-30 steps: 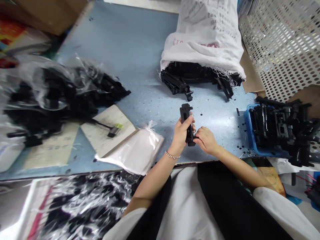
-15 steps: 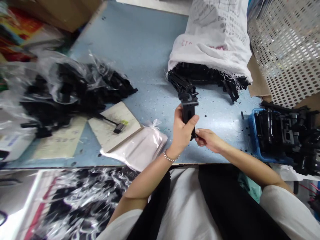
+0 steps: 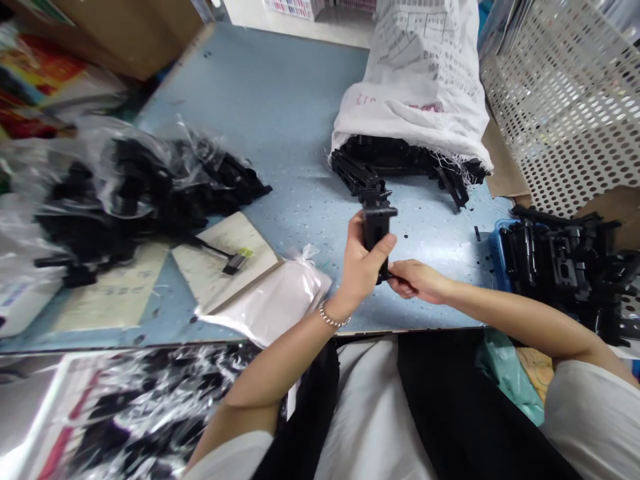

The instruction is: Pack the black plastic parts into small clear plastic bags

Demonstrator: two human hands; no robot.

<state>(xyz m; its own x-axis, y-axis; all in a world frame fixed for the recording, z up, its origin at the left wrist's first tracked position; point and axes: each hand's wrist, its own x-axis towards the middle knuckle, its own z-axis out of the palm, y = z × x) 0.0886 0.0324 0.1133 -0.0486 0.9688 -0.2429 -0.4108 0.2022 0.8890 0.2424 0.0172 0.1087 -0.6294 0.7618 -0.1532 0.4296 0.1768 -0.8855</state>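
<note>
My left hand [image 3: 364,257] is wrapped round a long black plastic part [image 3: 376,227], its thumb lying across the near face. The part is held above the blue table [image 3: 300,133], with its wider, stepped end pointing away from me. At the near end of the part, my right hand [image 3: 416,281] has its fingers pinched together on a thin dark bit of it. Fine detail there is hidden by the fingertips. Beyond the part, several similar black pieces [image 3: 355,175] spill from the mouth of a white woven sack [image 3: 410,100].
A blue basket [image 3: 500,257] heaped with black parts stands at the right, by a perforated white panel [image 3: 560,120]. At the left lie clear bags of black parts [image 3: 135,173], a board [image 3: 215,283] with a small black piece, and a white plastic bag [image 3: 280,293].
The view has shifted slightly, so the sack and table sit a little lower in it. Both hands keep their places on the black part; the right fingers have curled in slightly.
</note>
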